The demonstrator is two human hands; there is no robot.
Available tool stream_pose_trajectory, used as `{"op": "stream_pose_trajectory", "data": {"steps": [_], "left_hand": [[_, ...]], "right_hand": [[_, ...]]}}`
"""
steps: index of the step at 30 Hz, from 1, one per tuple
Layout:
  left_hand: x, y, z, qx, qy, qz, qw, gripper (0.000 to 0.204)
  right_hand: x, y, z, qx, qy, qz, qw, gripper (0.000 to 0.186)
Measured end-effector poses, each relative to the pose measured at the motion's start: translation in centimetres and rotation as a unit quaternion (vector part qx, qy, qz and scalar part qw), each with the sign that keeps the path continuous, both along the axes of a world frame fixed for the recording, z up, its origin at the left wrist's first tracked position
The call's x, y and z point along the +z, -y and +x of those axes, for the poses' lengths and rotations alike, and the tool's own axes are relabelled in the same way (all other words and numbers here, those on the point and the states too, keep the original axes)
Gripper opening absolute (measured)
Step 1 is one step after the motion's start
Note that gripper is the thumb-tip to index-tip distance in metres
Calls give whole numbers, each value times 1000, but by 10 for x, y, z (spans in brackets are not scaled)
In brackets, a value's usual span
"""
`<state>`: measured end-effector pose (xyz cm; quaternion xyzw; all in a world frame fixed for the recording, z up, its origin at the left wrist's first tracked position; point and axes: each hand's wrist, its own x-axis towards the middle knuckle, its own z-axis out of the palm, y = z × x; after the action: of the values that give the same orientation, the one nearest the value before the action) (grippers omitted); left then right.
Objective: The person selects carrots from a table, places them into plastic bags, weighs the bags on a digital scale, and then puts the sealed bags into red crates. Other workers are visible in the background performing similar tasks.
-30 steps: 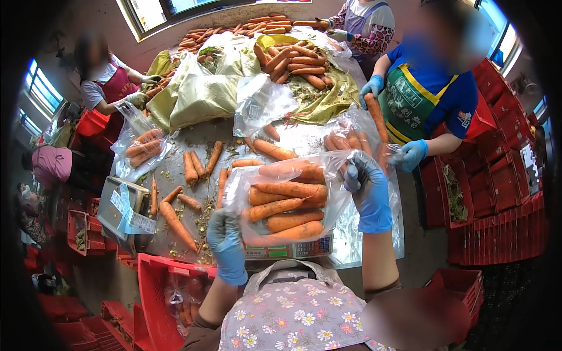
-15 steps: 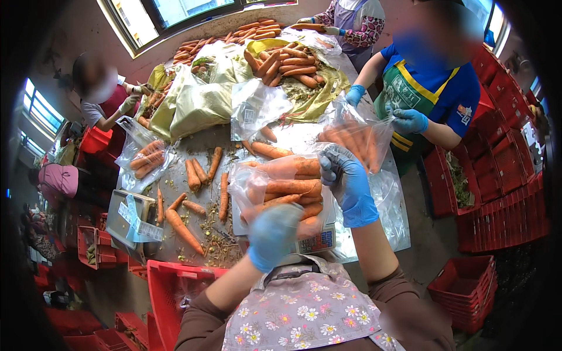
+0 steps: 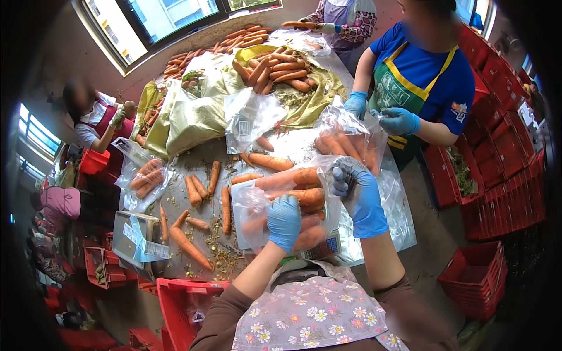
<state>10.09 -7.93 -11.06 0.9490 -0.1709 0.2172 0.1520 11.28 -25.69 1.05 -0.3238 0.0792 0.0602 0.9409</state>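
My left hand (image 3: pixel 284 222), in a blue glove, is closed on the near side of a clear bag of carrots (image 3: pixel 298 194) resting on a digital scale (image 3: pixel 319 250). My right hand (image 3: pixel 358 199), also gloved, grips the bag's right side with curled fingers. Loose carrots (image 3: pixel 191 247) lie with trimmings on the metal table left of the scale. A flat plastic case (image 3: pixel 127 243) with label strips (image 3: pixel 142 237) sits at the near left corner. Beyond my right hand, a co-worker's gloved hand (image 3: pixel 399 123) holds another bag of carrots (image 3: pixel 345 143).
Co-workers stand left (image 3: pixel 93 120), right (image 3: pixel 421 76) and at the back (image 3: pixel 345 26). Sacks (image 3: pixel 193 123) and heaped carrots (image 3: pixel 272 70) cover the far table. Red crates stand at right (image 3: pixel 471 272) and beside me (image 3: pixel 181 310). A bagged bunch (image 3: pixel 146 178) lies at left.
My left hand has moved up and right from the bag's lower left onto its front, now closed there. The co-worker on the right has lowered a carrot into the other bag.
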Motion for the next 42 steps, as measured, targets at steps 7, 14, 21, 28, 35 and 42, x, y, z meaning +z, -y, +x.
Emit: {"op": "stream_pose_trajectory", "data": {"steps": [7, 14, 21, 28, 35, 42], "left_hand": [[8, -6, 13, 28, 1, -99, 995, 11], [-23, -2, 17, 122, -166, -361, 910, 13], [-45, -1, 12, 101, -144, -500, 848, 11], [-11, 4, 19, -16, 50, -178, 983, 6], [-9, -24, 52, -88, 63, -56, 993, 4], [-32, -9, 51, 46, 49, -236, 969, 7]], "right_hand": [[2, -9, 0, -4, -4, 3, 1000, 14], [3, -11, -5, -33, -48, -4, 998, 16], [7, -13, -7, -5, -21, -5, 1000, 15], [20, -35, 59, 16, 52, -59, 997, 12], [35, -67, 77, 21, 58, -84, 995, 14], [4, -34, 37, 39, 37, -74, 996, 19]]}}
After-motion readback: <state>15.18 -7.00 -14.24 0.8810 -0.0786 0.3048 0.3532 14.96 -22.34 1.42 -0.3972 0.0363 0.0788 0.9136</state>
